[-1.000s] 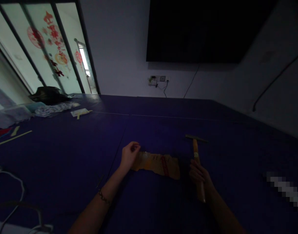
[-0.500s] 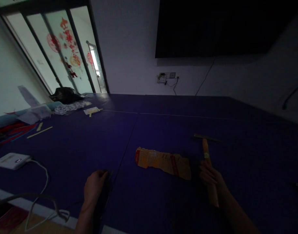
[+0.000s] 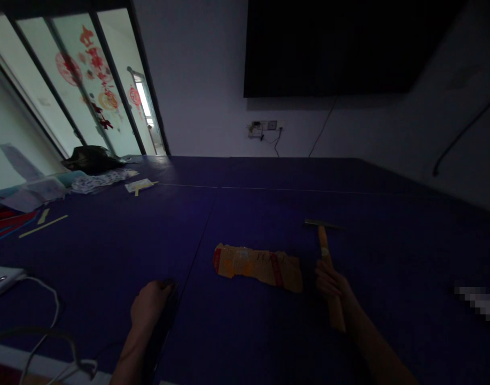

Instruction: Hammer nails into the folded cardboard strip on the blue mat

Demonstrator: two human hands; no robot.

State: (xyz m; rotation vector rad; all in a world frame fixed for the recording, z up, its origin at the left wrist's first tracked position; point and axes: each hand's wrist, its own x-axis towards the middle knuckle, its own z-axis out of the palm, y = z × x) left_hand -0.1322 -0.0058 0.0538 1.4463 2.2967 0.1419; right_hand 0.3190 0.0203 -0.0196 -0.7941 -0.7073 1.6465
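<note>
At far left, a black plastic bag [image 3: 93,159] slumps on the purple tabletop [image 3: 245,214], its contents hidden. Near left, the left hand [image 3: 149,300] has its fingertips drawn together low over the table; I cannot tell whether they pinch anything. Mid-table, a torn cardboard strip [image 3: 256,267] lies lengthwise left to right, its right end slightly nearer. Right of it, the right hand [image 3: 332,284] wraps the wooden handle of a hammer [image 3: 324,247], handle running near to far, head at the far end, set crosswise.

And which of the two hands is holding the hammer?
The right hand, closed around the hammer handle. The left hand is apart from it, on the other side of the torn brown piece.
</note>
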